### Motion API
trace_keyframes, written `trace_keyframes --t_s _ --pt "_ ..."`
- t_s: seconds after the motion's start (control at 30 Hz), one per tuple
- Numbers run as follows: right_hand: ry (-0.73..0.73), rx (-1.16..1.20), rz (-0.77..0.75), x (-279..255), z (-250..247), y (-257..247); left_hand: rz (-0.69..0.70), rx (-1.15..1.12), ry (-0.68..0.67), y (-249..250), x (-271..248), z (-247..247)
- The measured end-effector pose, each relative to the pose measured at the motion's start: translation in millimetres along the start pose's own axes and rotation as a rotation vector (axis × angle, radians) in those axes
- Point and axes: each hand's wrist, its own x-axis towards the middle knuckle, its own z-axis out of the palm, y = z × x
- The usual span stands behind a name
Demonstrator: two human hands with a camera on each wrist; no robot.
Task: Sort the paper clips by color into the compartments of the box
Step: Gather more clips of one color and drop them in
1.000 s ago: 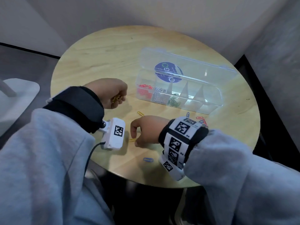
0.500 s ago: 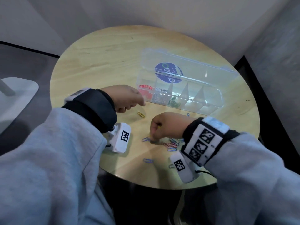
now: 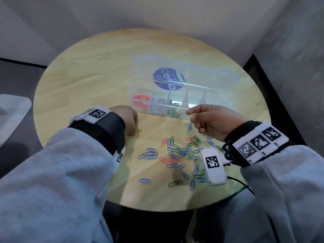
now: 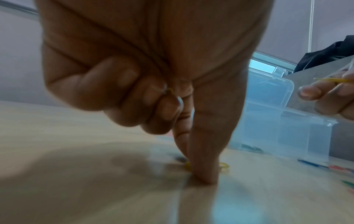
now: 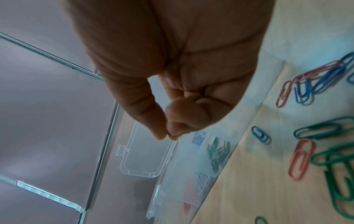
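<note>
A clear compartment box [image 3: 217,109] stands open at the table's far right, with red [image 3: 141,97], silver [image 3: 158,99] and green clips [image 3: 174,103] in its left three sections. My right hand [image 3: 192,116] pinches a yellow paper clip [image 3: 190,114] between thumb and forefinger [image 5: 159,130] just in front of the box wall. My left hand [image 3: 129,120] points down at the table; its thumb [image 4: 205,171] and forefinger press on a yellow clip [image 4: 224,165] lying there, while its curled fingers hold another yellow clip [image 4: 169,91].
A loose pile of blue, green and red clips [image 3: 177,153] lies on the round wooden table [image 3: 84,79] between my wrists, with strays near the front edge [image 3: 145,180]. The box lid [image 3: 175,72] leans open behind the box. Walls close in behind and right.
My right hand has left the pile and risen toward the box front with a yellow clip. My left hand has come down onto the yellow clip on the table.
</note>
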Motion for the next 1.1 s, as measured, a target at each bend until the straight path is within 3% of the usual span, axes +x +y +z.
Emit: trace_keyframes --t_s 0.2,0.3,0.37,0.5,0.67,0.87,1.1 --pt "0.046 0.114 -0.01 -13 -9 -1 -0.019 0.003 -0.075 2 -1 -1" --pt "0.098 0.237 -0.018 -18 -16 -1 0.012 -0.157 -0.127 6 -6 -4" --pt "0.119 0.326 -0.026 -18 -17 -2 0.065 -0.384 -0.157 9 -8 -6" --pt "0.149 0.475 -0.084 -11 -20 -9 0.144 -0.712 -0.097 21 -15 -7" --pt "0.161 0.475 -0.088 4 -26 -21 0.18 -0.736 -0.077 51 -15 -8" --pt "0.095 0.558 -0.057 13 -37 -22 0.204 -0.779 0.056 96 0 -29" --pt "0.096 0.515 -0.089 5 -49 -21 0.186 -0.948 0.113 132 14 -35"
